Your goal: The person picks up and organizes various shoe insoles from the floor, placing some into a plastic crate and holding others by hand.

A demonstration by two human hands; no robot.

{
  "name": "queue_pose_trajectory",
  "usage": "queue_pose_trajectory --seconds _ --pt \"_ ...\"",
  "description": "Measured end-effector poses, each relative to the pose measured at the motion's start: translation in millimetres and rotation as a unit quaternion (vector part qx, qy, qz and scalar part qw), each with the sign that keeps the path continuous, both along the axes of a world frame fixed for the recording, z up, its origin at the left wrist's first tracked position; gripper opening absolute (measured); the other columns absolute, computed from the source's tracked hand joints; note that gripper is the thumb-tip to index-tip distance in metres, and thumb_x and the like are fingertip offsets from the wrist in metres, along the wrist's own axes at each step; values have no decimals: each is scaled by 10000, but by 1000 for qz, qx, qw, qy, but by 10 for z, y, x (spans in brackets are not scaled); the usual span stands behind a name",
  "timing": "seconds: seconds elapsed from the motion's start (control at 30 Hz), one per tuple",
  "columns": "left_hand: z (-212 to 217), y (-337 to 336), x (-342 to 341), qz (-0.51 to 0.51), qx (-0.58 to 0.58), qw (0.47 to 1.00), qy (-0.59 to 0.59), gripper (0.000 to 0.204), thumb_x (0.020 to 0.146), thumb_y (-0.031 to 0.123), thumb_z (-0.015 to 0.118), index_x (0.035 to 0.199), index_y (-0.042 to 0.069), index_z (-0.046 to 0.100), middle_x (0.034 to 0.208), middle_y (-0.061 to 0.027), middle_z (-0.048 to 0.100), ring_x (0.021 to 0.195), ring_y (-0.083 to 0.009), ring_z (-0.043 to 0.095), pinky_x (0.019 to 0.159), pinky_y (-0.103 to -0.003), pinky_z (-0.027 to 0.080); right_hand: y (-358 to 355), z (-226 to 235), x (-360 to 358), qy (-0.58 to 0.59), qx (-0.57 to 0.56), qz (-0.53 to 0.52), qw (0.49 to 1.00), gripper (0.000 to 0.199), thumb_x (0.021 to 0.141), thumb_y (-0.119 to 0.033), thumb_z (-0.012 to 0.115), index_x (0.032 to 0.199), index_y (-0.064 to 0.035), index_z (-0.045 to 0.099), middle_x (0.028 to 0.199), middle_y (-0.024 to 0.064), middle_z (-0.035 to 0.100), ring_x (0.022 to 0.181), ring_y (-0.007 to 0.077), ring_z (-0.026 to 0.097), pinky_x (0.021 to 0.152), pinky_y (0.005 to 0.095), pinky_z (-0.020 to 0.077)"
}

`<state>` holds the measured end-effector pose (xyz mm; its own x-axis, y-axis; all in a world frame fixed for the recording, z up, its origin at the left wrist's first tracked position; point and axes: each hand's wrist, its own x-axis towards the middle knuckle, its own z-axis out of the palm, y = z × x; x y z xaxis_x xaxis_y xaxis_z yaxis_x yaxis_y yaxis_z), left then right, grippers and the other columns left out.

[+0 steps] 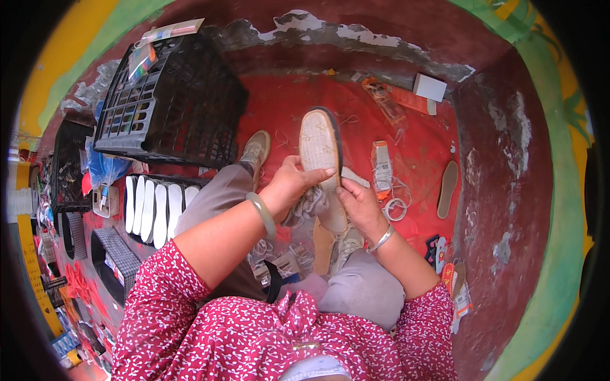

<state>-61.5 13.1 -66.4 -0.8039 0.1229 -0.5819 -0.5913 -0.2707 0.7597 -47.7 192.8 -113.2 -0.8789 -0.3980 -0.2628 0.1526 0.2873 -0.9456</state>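
Observation:
My left hand [291, 185] is closed round a beige shoe sole [318, 138] with a patterned face and a dark rim. Its thumb lies across the sole, which points away from me with the rounded end up. Crumpled grey cloth [311, 204] shows under the left fingers; whether it is joined to the sole I cannot tell. My right hand [361, 204] pinches at the sole's right edge, lower down. What its fingertips grip there is partly hidden. Below the hands, a tan insole [323, 246] lies between my legs.
A black plastic crate [175, 105] stands at the far left, with white insoles [154, 206] in a row nearer me. On the red floor sheet [279, 95] lie packets [382, 170], white cord [396, 208] and another insole [447, 189]. A dark red wall [502, 190] rises at the right.

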Motion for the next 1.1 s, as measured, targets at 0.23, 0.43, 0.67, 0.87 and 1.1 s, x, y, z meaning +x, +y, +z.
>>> queue_pose_trajectory --seconds 0.23,0.43,0.67,0.87,1.1 --pt "63 -3 27 -57 12 998 -33 414 833 133 604 1166 6 394 921 -86 561 634 -152 595 526 -271 503 613 -363 -163 -194 -221 -334 895 290 938 -122 380 1169 27 471 1040 82 584 887 134 586 780 257 472" --pt "219 177 20 -110 -10 992 -63 214 849 93 557 1039 11 500 913 -75 610 774 -141 595 644 -263 499 2250 -1731 73 -109 252 -394 877 312 915 -184 431 1169 -32 532 1055 128 610 975 197 573 849 305 429" --pt "206 297 29 -173 -25 982 -69 176 855 52 535 1025 10 519 932 -77 615 813 -138 586 684 -256 492 4044 -2410 225 -66 366 -454 810 369 900 -262 426 1208 -81 519 1109 179 588 1032 281 566 882 340 420" --pt "82 -20 70 -122 -137 982 -37 162 850 48 540 1007 13 556 921 -63 630 835 -115 584 725 -231 464 4186 -2089 -487 -69 546 -381 743 346 877 -279 429 1115 -73 573 1086 217 581 1025 356 555 861 408 440" --pt "222 -49 -39 -96 -142 984 -46 163 856 53 540 1013 10 554 916 -57 626 843 -106 577 743 -220 453 3923 -2548 -857 -59 510 -312 800 286 833 -200 457 1014 -42 613 973 173 630 902 328 605 744 418 494"
